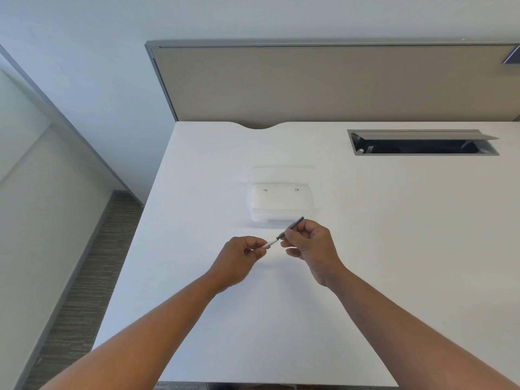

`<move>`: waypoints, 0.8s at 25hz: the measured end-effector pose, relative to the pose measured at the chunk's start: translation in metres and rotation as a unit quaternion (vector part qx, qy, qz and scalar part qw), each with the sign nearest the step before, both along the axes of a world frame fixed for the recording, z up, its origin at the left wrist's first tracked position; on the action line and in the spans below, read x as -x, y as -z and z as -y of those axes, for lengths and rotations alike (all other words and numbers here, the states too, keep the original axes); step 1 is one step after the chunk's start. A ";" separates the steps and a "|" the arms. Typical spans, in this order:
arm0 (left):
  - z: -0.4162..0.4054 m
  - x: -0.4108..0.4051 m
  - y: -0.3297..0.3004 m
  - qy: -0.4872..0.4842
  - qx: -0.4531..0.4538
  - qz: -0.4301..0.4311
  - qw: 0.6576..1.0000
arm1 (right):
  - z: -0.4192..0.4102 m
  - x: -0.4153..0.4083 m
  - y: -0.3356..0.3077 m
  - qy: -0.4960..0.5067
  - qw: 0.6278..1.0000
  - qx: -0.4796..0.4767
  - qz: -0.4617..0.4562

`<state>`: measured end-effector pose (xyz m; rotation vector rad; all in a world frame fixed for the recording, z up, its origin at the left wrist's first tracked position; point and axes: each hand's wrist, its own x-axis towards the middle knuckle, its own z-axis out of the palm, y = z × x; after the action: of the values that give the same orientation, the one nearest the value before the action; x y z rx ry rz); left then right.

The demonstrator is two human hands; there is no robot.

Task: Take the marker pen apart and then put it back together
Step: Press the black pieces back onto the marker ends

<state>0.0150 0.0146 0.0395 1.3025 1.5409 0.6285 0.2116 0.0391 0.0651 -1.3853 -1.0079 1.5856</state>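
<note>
A thin marker pen is held above the white desk, between both hands. My left hand pinches the white barrel, which carries dark print. My right hand grips the dark grey part, which slants up to the right past my fingers. Where the white barrel meets the dark part, the two pieces touch or nearly touch; I cannot tell whether they are joined. The barrel's left end is hidden inside my left fist.
A clear plastic box with its lid tipped back sits just beyond my hands. A grey cable hatch stands open at the far right. A beige partition closes the desk's back edge. The desk's left edge drops to carpet.
</note>
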 end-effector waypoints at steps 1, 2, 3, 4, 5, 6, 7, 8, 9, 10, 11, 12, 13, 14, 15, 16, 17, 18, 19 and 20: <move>0.000 -0.001 0.000 -0.001 -0.001 0.003 1.000 | 0.000 0.000 0.000 -0.007 1.000 -0.004 0.006; 0.000 -0.001 -0.001 -0.001 -0.004 0.004 1.000 | 0.001 0.000 0.001 -0.014 1.000 -0.010 0.014; 0.000 -0.002 -0.001 -0.002 -0.009 0.004 1.000 | 0.001 0.001 0.002 -0.023 0.999 -0.017 0.023; 0.000 -0.002 -0.001 -0.004 -0.013 0.006 1.000 | 0.001 0.001 0.003 -0.032 0.999 -0.024 0.031; 0.000 -0.003 -0.001 -0.007 -0.016 0.010 1.000 | 0.001 0.001 0.004 -0.042 0.998 -0.030 0.036; 0.000 -0.003 -0.001 -0.011 -0.019 0.015 1.000 | 0.001 0.000 0.005 -0.055 0.997 -0.035 0.037; 0.000 -0.003 -0.002 -0.013 -0.021 0.020 0.999 | 0.001 -0.001 0.006 -0.068 0.996 -0.040 0.034; 0.000 -0.003 -0.002 -0.016 -0.025 0.024 0.999 | 0.001 -0.003 0.007 -0.078 0.996 -0.045 0.030; -0.001 -0.004 -0.003 -0.020 -0.028 0.031 0.999 | 0.001 -0.005 0.009 -0.081 0.995 -0.048 0.027; -0.001 -0.004 -0.005 -0.025 -0.029 0.039 0.999 | 0.001 -0.007 0.011 -0.076 0.995 -0.049 0.029; -0.001 -0.005 -0.007 -0.029 -0.029 0.048 0.998 | 0.001 -0.010 0.014 -0.064 0.996 -0.048 0.035; 0.000 -0.006 -0.008 -0.033 -0.029 0.056 0.997 | 0.001 -0.013 0.017 -0.049 0.997 -0.047 0.047; -0.001 -0.007 -0.009 -0.037 -0.029 0.063 0.997 | 0.000 -0.016 0.020 -0.034 0.996 -0.046 0.064; -0.001 -0.008 -0.010 -0.042 -0.030 0.068 0.996 | -0.001 -0.019 0.024 -0.019 0.995 -0.046 0.085; -0.001 -0.008 -0.009 -0.048 -0.031 0.069 0.996 | -0.002 -0.022 0.028 -0.002 0.993 -0.046 0.110; -0.001 -0.008 -0.010 -0.053 -0.032 0.071 0.996 | -0.003 -0.026 0.032 0.015 0.989 -0.046 0.137; -0.001 -0.009 -0.010 -0.058 -0.032 0.073 0.995 | -0.003 -0.030 0.036 0.030 0.986 -0.043 0.160; -0.001 -0.009 -0.010 -0.061 -0.031 0.075 0.995 | -0.003 -0.034 0.040 0.041 0.982 -0.038 0.178; -0.001 -0.010 -0.010 -0.063 -0.031 0.075 0.995 | -0.002 -0.038 0.044 0.047 0.980 -0.034 0.190; -0.001 -0.011 -0.010 -0.065 -0.031 0.075 0.995 | -0.001 -0.043 0.049 0.049 0.978 -0.031 0.202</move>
<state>0.0257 0.0154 0.0493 1.1792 1.5007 0.8439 0.2542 0.0400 0.0164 -1.7268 -1.1897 1.2143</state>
